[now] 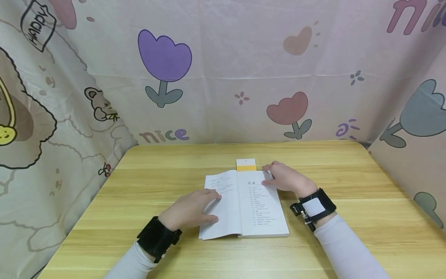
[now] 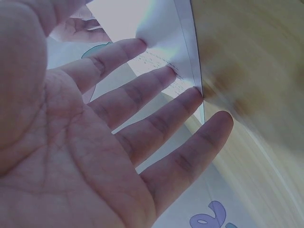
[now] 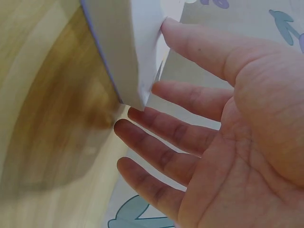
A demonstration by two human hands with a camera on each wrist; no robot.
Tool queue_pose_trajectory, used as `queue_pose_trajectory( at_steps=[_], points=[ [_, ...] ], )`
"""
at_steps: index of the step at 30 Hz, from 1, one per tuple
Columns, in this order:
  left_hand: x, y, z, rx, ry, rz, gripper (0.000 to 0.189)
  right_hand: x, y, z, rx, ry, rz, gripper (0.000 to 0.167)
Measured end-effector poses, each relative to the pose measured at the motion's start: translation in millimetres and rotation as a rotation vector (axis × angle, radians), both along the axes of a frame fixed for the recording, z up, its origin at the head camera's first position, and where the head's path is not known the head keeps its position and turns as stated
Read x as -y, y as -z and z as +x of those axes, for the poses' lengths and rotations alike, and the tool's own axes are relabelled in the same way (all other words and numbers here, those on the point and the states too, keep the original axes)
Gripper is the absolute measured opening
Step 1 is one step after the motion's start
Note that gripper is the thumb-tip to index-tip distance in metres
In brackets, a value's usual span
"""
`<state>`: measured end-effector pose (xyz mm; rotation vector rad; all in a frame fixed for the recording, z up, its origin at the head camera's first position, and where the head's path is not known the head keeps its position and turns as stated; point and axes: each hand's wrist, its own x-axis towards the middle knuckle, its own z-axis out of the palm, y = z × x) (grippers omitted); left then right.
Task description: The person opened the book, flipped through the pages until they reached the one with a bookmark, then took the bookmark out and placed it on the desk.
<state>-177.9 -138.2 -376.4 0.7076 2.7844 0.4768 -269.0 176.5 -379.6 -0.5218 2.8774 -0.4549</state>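
Note:
An open book [image 1: 263, 209] lies on the wooden table, with a printed list on its right page and a few lines of text at the top of its left page. My left hand [image 1: 191, 209] rests on the left page, its fingers straight and spread; in the left wrist view several fingertips touch the paper near its outer edge. My right hand [image 1: 287, 178] is at the book's top right corner. In the right wrist view its thumb [image 3: 199, 45] touches the page, and the index fingertip is right at the corner, beside the thick page block [image 3: 116, 52].
A white and yellow card [image 1: 246, 164] shows just past the book's top edge. The wooden table [image 1: 167, 166] reaches back to a printed cloth [image 1: 226, 50] with flowers and letters, which also hangs on both sides. A black strap with a small device circles each wrist.

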Motion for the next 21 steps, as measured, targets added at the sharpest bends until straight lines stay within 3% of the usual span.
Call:
queue_pose_trajectory(
  at_steps=[21],
  points=[
    [-1.1, 0.5, 0.9, -0.001, -0.007, -0.004, 0.059, 0.3, 4.3, -0.6, 0.017, 0.009, 0.001, 0.056]
  ],
)
